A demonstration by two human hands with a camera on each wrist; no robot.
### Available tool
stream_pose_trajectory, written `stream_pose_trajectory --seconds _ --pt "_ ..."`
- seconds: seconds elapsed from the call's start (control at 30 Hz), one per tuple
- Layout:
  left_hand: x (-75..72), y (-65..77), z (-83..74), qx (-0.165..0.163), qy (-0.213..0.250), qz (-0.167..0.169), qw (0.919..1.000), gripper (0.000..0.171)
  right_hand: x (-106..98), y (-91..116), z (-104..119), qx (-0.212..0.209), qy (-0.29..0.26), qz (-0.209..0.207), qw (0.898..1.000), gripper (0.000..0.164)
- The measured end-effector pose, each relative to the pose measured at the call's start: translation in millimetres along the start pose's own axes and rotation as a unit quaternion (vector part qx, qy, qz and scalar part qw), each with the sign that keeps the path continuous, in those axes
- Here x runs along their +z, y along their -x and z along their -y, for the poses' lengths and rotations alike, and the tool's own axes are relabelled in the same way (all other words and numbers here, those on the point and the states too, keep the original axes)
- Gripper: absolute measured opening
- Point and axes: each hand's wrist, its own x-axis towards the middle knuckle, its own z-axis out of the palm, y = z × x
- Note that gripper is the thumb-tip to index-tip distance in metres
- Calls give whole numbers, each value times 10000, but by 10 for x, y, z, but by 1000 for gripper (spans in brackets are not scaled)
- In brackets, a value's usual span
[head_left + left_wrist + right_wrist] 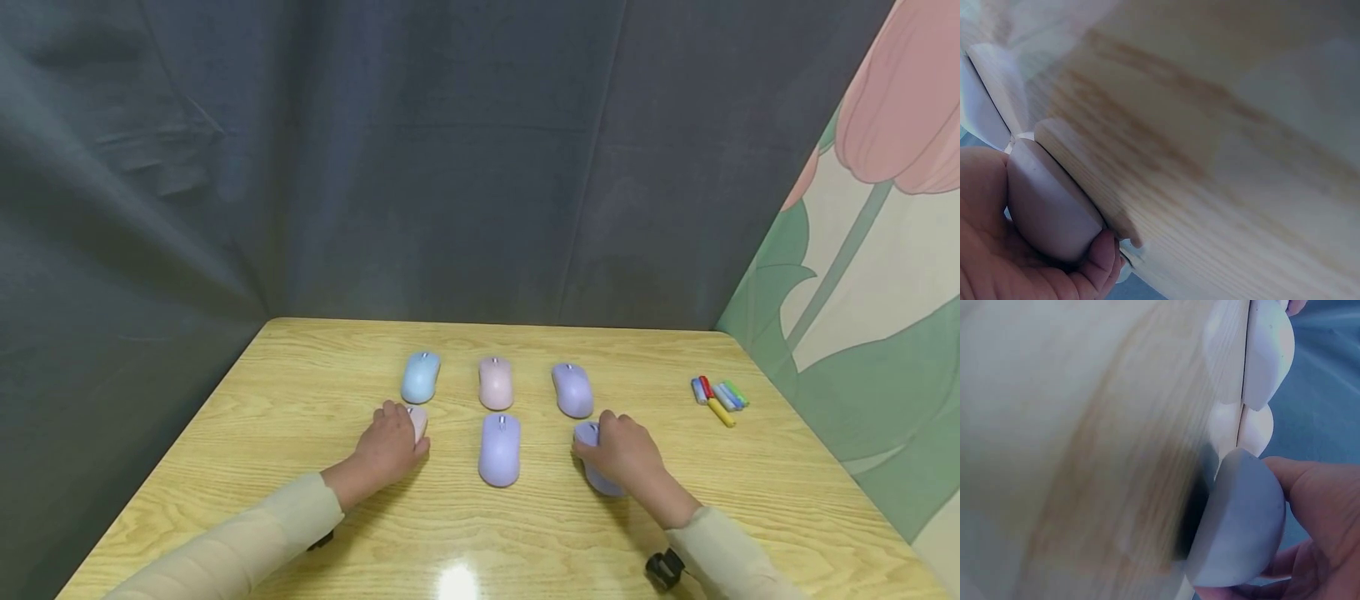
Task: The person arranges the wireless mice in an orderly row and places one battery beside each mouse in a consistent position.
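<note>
Dark cloth (450, 167) hangs along the left side and across the back of a wood-grain table (322, 350), which carries a bright spot of reflected light near its front edge. Leftmost, a pale sleeve (240, 542) leads to the left hand (384, 446), its thumb and fingers closed around the sides of a pale pink mouse (417, 422) on the table. Just beyond that hand lies a light blue mouse (421, 377), its scroll wheel facing the cloth. Next comes a second pink mouse (496, 385) in the back row, with a lilac mouse (499, 450) in front of it, between the two hands; neither is being touched. Farther right, another lilac mouse (573, 391) sits at a slight slant, and nearer the person the right hand (628, 452) grips a third lilac mouse (602, 481) between thumb and fingers; whether its base lies flat cannot be told. A black device (663, 569) shows below that wrist. Toward the right edge, short coloured sticks (722, 412) lie clustered, any lettering on them too small to read, beside a floral wall (900, 367) with pink blooms and green leaves.
</note>
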Motion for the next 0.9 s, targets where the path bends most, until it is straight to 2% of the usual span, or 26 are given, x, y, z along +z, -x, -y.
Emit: stream_pose_trajectory --seconds 0.67,0.9 --pt "-5 5 0 96 -115 -75 9999 51 60 -46 17 -73 106 -57 9999 51" --pt "-15 5 -9 42 -76 0 10000 52 50 -39 41 32 203 62 9998 56"
